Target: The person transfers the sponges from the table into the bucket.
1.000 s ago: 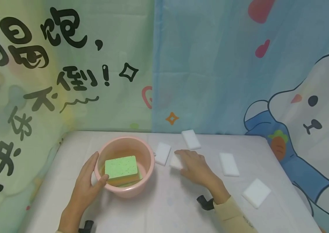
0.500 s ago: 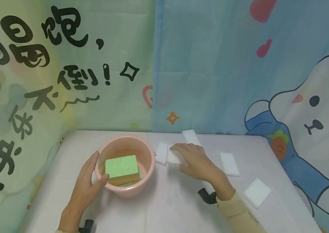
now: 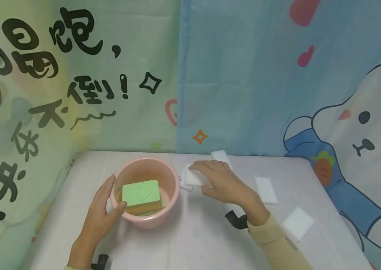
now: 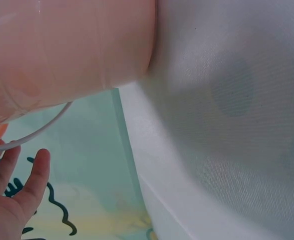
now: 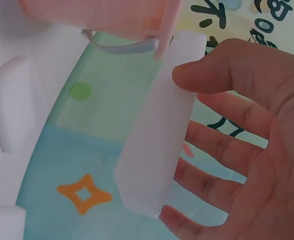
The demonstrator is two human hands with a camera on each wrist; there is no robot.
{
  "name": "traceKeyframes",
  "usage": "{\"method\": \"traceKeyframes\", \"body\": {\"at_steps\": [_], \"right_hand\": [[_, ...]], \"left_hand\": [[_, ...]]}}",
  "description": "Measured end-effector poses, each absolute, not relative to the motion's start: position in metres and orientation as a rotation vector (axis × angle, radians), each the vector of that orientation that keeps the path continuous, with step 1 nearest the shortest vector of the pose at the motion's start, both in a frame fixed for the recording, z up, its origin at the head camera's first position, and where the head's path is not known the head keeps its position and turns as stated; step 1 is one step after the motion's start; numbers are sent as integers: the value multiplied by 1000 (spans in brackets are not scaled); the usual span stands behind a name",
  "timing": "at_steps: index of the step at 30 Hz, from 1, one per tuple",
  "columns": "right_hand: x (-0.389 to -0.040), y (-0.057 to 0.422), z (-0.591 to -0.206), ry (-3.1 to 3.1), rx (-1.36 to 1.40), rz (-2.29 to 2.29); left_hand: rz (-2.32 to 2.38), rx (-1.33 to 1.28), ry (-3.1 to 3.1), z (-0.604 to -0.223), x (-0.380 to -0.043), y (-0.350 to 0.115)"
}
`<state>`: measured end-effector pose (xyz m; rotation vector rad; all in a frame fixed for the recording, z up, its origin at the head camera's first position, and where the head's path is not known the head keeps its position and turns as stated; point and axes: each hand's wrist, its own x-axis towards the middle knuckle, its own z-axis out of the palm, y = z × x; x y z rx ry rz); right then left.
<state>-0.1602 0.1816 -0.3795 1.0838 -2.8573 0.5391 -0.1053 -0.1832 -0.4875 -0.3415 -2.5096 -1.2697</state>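
A pink bucket stands at the left of the table, a green-and-yellow sponge lying on top of other sponge pieces inside it. My left hand holds the bucket's left side, thumb over the rim and fingers along the outer wall. Just right of the bucket, my right hand pinches a white sponge block by its edges, thumb on one side and fingertips on the other. The block is raised off the table and overlaps another white block in the head view, mostly hiding it.
More white blocks lie on the white-covered table: one at the back edge, one right of my right hand, one nearer the front right. A thin bucket handle hangs outside. Printed curtains rise behind.
My right hand has picked the white block up from the table and moved it left towards the bucket. The left hand and the bucket have stayed in place.
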Motion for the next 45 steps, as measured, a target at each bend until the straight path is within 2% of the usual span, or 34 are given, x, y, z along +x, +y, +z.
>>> {"method": "traceKeyframes", "body": {"at_steps": [18, 33, 45], "right_hand": [[-176, 116, -356, -2848, 1360, 556], [-187, 43, -365, -2977, 1481, 323], [-186, 17, -377, -3005, 1552, 229]], "left_hand": [[-1278, -321, -2517, -488, -106, -184], [-1266, -342, -2500, -489, -108, -183], [-1265, -349, -2499, -491, -107, -183]]}}
